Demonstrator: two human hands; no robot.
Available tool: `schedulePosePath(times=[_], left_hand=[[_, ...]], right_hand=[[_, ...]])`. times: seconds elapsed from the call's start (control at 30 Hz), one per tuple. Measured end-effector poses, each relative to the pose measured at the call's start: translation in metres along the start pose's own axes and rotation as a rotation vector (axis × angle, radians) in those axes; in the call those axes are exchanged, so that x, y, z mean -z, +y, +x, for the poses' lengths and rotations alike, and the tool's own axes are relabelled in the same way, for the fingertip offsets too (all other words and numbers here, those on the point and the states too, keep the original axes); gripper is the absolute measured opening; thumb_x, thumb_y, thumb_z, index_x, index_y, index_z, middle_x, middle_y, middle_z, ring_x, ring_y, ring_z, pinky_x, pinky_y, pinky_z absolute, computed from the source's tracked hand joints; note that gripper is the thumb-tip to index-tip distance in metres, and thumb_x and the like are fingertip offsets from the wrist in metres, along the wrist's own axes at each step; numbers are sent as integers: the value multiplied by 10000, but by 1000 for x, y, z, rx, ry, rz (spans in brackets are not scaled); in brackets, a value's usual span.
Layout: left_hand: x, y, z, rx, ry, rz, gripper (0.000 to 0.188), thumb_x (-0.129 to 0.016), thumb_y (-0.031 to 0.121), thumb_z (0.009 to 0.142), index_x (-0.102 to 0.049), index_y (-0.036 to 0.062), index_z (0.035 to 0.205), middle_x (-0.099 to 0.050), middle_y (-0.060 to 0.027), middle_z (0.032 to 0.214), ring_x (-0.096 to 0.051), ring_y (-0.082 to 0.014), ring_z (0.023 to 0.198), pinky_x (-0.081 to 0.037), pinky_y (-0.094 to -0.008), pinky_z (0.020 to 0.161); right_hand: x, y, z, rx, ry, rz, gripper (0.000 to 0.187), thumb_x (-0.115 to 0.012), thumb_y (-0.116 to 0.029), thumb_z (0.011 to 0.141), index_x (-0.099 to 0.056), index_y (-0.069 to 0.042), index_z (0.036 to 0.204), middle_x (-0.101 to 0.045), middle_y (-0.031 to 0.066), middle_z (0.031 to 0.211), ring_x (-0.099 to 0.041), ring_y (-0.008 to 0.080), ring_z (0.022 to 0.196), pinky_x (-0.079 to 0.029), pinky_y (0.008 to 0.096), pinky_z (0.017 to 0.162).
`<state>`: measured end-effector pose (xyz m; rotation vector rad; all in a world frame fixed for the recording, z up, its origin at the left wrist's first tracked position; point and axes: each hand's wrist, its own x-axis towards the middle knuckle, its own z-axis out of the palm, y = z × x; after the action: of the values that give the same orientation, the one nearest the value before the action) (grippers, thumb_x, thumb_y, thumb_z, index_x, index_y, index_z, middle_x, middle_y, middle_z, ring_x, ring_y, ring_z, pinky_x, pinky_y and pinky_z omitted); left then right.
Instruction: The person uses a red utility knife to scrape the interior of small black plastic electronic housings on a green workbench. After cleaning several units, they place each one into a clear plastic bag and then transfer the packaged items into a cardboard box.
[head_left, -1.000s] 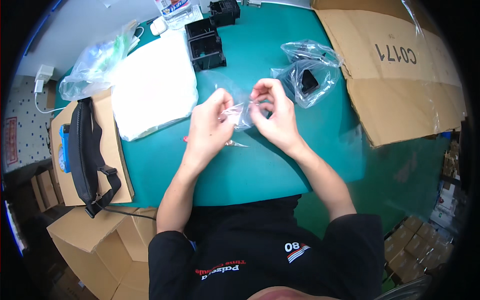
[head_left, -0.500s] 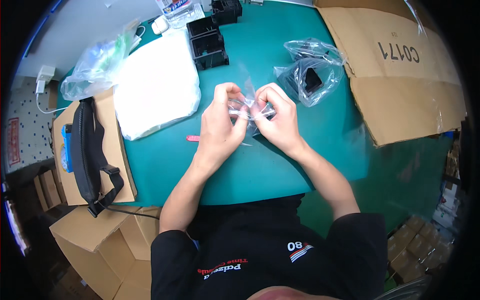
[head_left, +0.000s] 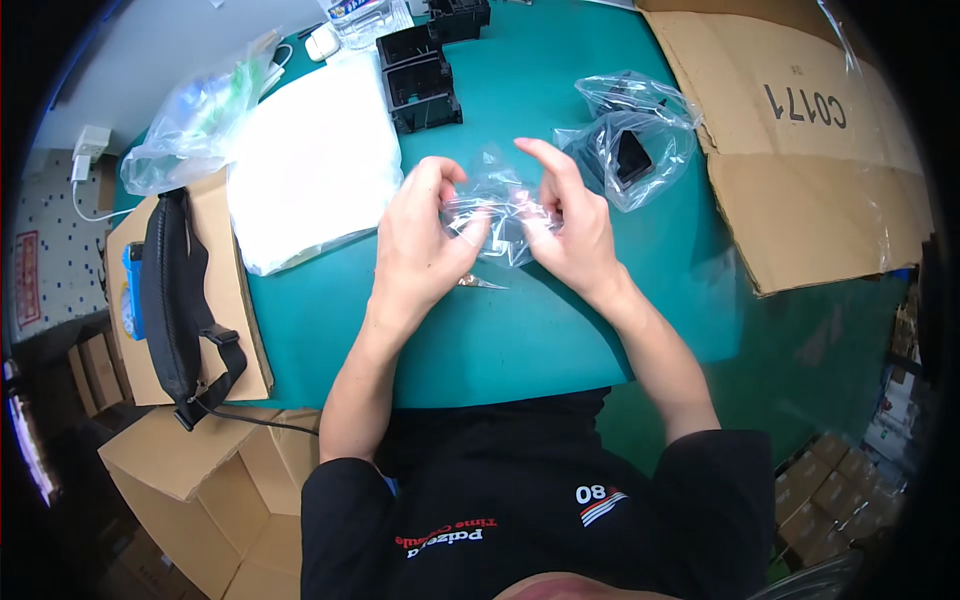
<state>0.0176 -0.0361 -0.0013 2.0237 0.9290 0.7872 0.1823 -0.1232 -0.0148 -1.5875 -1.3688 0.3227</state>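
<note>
The left hand (head_left: pixel 420 235), half curled, grasps a clear plastic bag (head_left: pixel 503 222) lying between both hands. The right hand (head_left: pixel 580 225) is looser — thumb against the film, index finger raised; whether it grips, I cannot tell. Glare blurs the thumb tips. Beyond the right hand sits a bagged black part (head_left: pixel 632 158); beyond the left — black trays (head_left: pixel 420 92); left of it, a white package (head_left: pixel 310 165).

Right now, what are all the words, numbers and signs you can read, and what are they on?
I won't copy print out, but here's where it is:
Cardboard box: large dark characters, upside down.
Black shirt: white and red lettering.
Red-framed sign, far left: too blurred to read.
Clear plastic container, top: colourful label, too small to read.
</note>
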Motion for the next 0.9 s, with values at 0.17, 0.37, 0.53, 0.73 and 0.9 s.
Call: schedulePosePath(times=[0.17, 0.37, 0.53, 0.73, 0.9], left_hand=[[5, -12, 2, 41, -6, 78, 290, -729, -14, 759, -545, 33, 979, -535, -67, 702, -547, -186, 628, -463, -323, 601], [47, -10, 31, -233, -32, -76, 579, -804, 64, 749, -650, 37, 1306, -668, -90, 1141, -626, -175, 974, -488, -289, 795], [24, -41, 54, -364, 196, 626, 506, -813, 175, 843, -649, 52, 1305, -460, -220, 1532, -470, -431, 1384, -429, -494, 1107], [8, -52, 56, -406, 264, 620, 270, -825, 113, 806, -644, 30, 988, -535, -225, 1448, -532, -422, 1336, -459, -479, 1050], [14, -43, 45, -341, 263, 419, 463, -840, 28, 746, -627, 9, 1156, -581, -209, 1280, -604, -386, 1175, -511, -446, 971]], right_hand=[[0, 10, 4, 251, -48, 24, 829, -594, 109, 728, -567, -232, 1483, -618, 123, 738, -591, 315, 587, -521, 442, 586], [11, 13, 4, 177, -128, -10, 731, -554, 92, 711, -686, -219, 1359, -671, 136, 780, -638, 304, 635, -542, 415, 602], [3, 19, 1, 124, -184, -103, 499, -603, 10, 757, -740, -127, 1217, -748, 180, 924, -718, 341, 741, -580, 428, 659], [5, 12, 3, 66, -214, -128, 260, -679, -131, 906, -752, -53, 1143, -729, 190, 808, -720, 335, 688, -567, 401, 650], [3, 13, 7, -190, -135, -37, 291, -584, -188, 1039, -716, -25, 1240, -598, 125, 630, -632, 159, 576, -497, 335, 592]])
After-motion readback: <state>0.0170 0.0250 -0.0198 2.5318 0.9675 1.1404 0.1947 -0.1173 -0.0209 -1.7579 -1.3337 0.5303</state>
